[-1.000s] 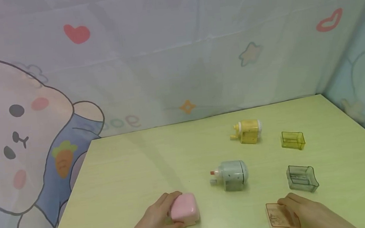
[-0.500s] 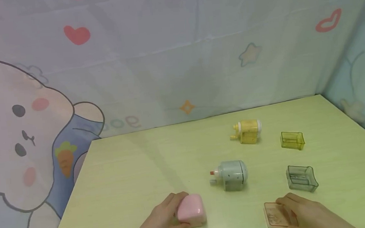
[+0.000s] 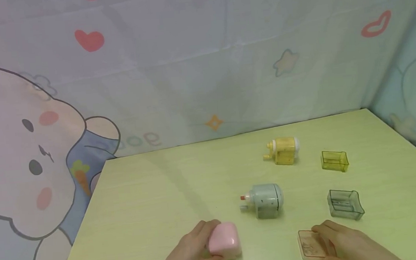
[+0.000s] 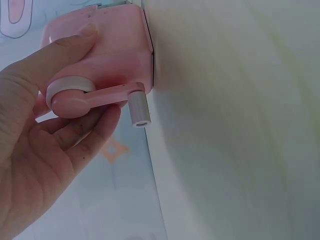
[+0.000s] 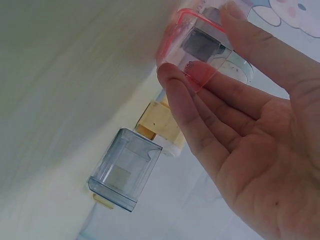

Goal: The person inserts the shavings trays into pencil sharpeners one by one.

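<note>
A pink crank pencil sharpener (image 3: 225, 242) is gripped in my left hand (image 3: 190, 251) at the table's near side. In the left wrist view, the thumb lies along the sharpener body (image 4: 117, 42) and the fingers are beneath; its crank knob (image 4: 140, 109) points toward the camera. Some way to the right, my right hand (image 3: 348, 243) pinches a clear pink shavings drawer (image 3: 307, 248) between thumb and fingers. The right wrist view shows this drawer (image 5: 202, 75) held at its sides. A gap separates sharpener and drawer.
Behind the hands stands a grey-blue pencil sharpener (image 3: 267, 199), with a yellow sharpener (image 3: 285, 150) farther back. To their right lie a clear grey drawer (image 3: 344, 204) and a clear yellow drawer (image 3: 334, 161). A printed cloth (image 3: 173, 67) hangs behind the table (image 3: 143, 193).
My left hand has moved right with the pink pencil sharpener. My right hand has shifted slightly left with the pink drawer, so the two are closer together. The other sharpeners and drawers stay put.
</note>
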Motion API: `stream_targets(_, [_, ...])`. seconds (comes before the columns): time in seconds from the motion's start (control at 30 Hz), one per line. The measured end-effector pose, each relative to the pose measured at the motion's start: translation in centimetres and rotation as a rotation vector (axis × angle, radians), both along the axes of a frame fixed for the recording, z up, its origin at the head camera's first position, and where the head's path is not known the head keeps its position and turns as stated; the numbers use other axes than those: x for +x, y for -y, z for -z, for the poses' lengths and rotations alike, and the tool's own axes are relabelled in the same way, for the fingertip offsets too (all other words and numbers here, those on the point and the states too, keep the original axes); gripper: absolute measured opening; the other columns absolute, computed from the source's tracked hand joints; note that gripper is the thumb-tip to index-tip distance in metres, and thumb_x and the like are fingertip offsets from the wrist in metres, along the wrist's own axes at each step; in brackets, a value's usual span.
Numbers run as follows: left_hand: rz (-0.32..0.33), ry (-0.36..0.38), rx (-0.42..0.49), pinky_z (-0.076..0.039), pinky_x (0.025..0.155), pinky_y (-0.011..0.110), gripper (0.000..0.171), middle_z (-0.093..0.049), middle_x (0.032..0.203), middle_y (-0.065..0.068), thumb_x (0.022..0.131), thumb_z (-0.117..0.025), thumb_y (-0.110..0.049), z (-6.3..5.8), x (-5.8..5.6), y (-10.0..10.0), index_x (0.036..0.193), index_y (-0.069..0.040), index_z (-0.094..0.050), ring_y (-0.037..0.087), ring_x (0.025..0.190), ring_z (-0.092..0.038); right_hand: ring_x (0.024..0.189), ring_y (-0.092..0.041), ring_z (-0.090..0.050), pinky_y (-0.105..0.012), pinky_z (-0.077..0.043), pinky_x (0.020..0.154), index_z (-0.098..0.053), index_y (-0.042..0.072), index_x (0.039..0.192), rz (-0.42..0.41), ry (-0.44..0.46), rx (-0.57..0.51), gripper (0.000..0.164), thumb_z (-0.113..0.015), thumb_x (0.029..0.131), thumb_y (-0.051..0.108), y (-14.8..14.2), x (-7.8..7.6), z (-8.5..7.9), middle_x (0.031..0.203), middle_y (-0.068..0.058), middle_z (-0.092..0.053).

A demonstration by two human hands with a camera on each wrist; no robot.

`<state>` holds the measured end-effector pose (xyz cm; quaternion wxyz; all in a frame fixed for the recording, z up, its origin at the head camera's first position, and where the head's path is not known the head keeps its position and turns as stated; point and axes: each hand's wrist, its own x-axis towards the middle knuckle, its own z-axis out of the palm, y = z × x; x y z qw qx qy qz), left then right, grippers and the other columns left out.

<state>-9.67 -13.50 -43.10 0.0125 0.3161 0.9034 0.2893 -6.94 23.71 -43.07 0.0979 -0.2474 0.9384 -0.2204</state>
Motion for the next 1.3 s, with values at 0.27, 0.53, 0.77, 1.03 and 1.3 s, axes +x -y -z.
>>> stream_targets(0.27, [0.024,-0.044,-0.019,-0.051,0.071,0.027,0.057,-0.052,0.100,-0.007,0.071,-0.073,-0.033,-0.1,-0.2,-0.6,0.120,-0.026,-0.044,0.005,0.079,-0.049,0.070,-0.004,-0.042,-0.031,-0.048,0.056,-0.056,0.001,0.111,0.018,-0.005,0.024,0.054,-0.072,0.071,0.033,0.3,-0.2,-0.1,0.099,0.001,-0.054])
stream_targets(0.53, [0.031,-0.040,-0.044,-0.051,0.070,0.027,0.059,-0.053,0.099,-0.006,0.070,-0.074,-0.032,-0.2,-0.2,-1.0,0.120,-0.026,-0.044,0.005,0.078,-0.049,0.084,-0.016,-0.053,-0.039,-0.053,0.066,-0.055,0.000,0.113,0.022,0.016,0.024,0.056,-0.072,0.070,0.033,0.8,-0.3,-0.3,0.106,-0.004,-0.056])
stream_targets(0.77, [0.017,0.006,-0.065,-0.051,0.071,0.028,0.058,-0.052,0.098,-0.007,0.070,-0.074,-0.032,-0.4,-0.1,-1.5,0.120,-0.027,-0.044,0.005,0.077,-0.049,0.088,-0.021,-0.054,-0.041,-0.053,0.068,-0.054,-0.002,0.113,0.008,0.001,0.026,0.058,-0.072,0.071,0.032,1.0,-0.3,-0.2,0.108,-0.006,-0.057])
stream_targets(1.03, [0.023,0.034,-0.057,-0.052,0.072,0.029,0.056,-0.052,0.099,-0.006,0.071,-0.074,-0.030,-0.5,-0.1,-2.3,0.119,-0.025,-0.045,0.005,0.078,-0.049,0.078,-0.010,-0.051,-0.035,-0.053,0.061,-0.054,-0.001,0.114,-0.006,0.002,0.002,0.057,-0.071,0.072,0.034,1.2,-0.2,-0.1,0.107,-0.005,-0.056])
stream_targets(1.3, [0.034,0.029,-0.046,-0.051,0.072,0.028,0.056,-0.051,0.100,-0.006,0.072,-0.073,-0.029,-0.4,-0.1,-2.8,0.119,-0.025,-0.044,0.005,0.078,-0.049,0.080,-0.011,-0.051,-0.035,-0.053,0.062,-0.054,-0.001,0.114,-0.010,-0.014,0.011,0.056,-0.071,0.072,0.033,1.7,-0.3,-0.1,0.107,-0.004,-0.056])
